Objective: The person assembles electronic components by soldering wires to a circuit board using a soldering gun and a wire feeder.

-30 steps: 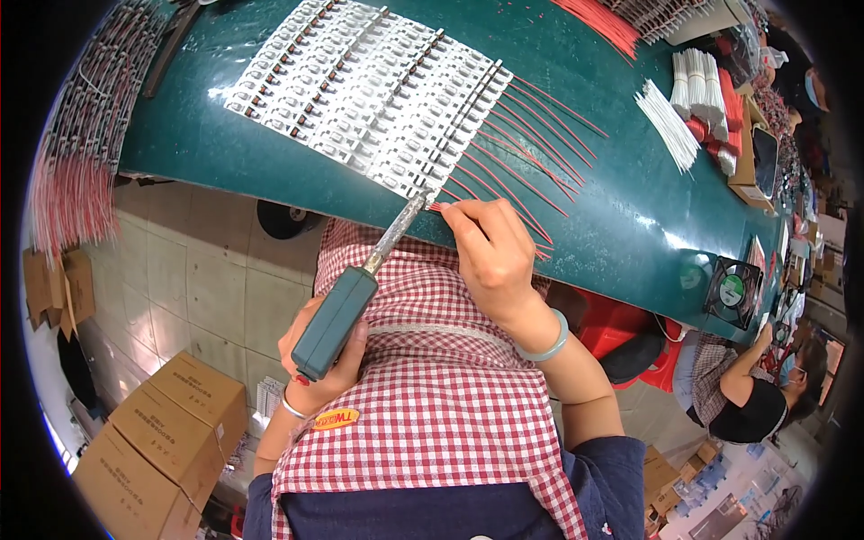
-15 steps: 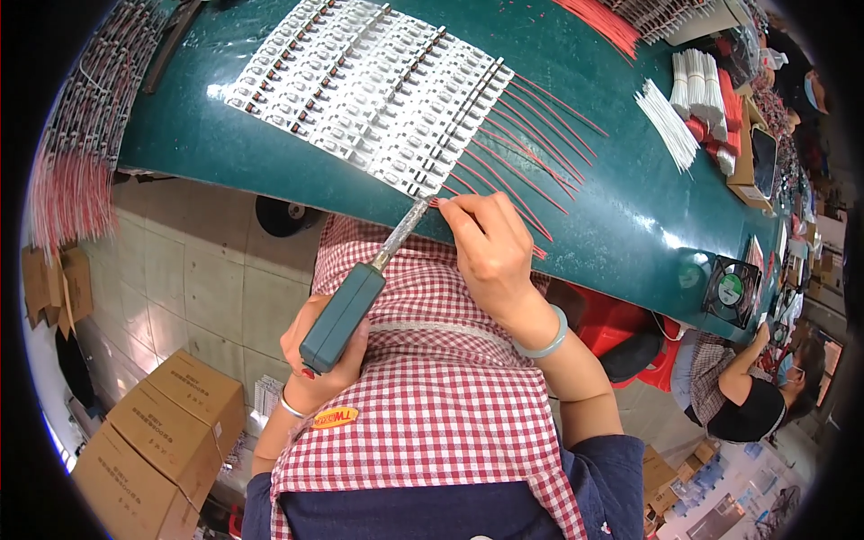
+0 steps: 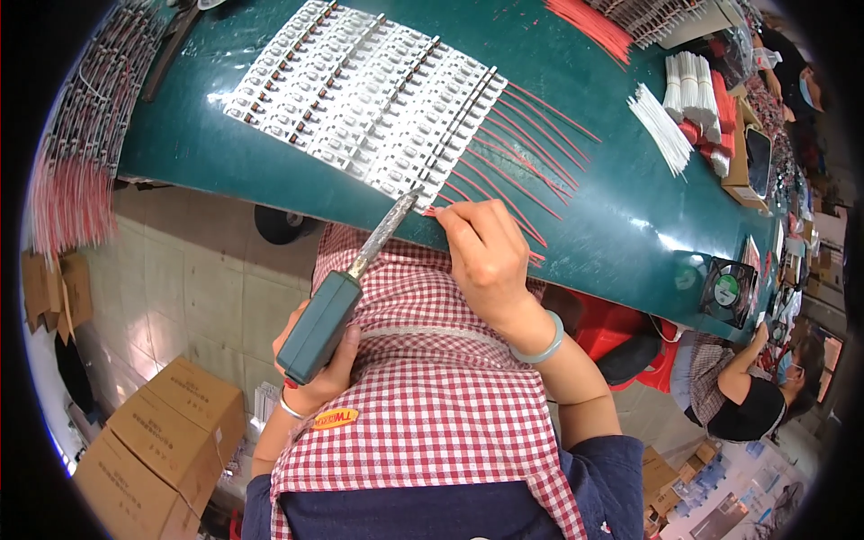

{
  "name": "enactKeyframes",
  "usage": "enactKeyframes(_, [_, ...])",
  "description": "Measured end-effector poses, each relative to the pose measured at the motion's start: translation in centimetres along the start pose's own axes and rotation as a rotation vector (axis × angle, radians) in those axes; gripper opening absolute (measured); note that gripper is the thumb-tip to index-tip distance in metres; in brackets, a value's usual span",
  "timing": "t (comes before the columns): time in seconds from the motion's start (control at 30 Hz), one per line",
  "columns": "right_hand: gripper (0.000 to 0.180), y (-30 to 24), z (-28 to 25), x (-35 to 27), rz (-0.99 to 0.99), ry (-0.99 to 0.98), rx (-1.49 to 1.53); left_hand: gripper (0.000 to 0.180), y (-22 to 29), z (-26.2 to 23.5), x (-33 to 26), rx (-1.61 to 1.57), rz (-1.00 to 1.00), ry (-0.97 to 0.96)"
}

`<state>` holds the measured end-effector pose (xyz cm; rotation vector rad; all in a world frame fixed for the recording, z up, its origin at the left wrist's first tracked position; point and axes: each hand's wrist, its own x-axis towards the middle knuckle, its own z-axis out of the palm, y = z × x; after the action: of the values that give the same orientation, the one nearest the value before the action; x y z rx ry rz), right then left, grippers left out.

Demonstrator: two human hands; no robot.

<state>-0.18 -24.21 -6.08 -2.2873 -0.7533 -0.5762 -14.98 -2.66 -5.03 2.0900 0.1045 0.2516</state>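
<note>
Head view: left hand [image 3: 317, 364] closed round teal handle of soldering iron [image 3: 342, 301], metal tip reaching near edge of green worktable [image 3: 621, 225], just beside row of white circuit strips [image 3: 360, 94]. Right hand [image 3: 486, 256] pinching end of red wire [image 3: 490, 193] at table edge, fingertips close to iron tip; pale bangle on wrist. More red wires fan out from strips. Bundle of white wires [image 3: 661, 126] further right. Cardboard boxes [image 3: 157, 445] on floor, lower left. Small fan [image 3: 727, 290] at table's right end.
</note>
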Motion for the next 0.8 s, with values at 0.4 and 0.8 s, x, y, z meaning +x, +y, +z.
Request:
enactKeyframes(0.4, [0.010,15.9,-1.6,13.2,-0.048,0.125,-0.230,0.013,-1.3,0.9,2.3,-0.073,-0.125,-0.024])
enactKeyframes(0.8, [0.024,23.4,-10.0,7.2,0.253,0.085,-0.589,0.034,-1.7,2.1,4.9,-0.225,-0.102,0.033])
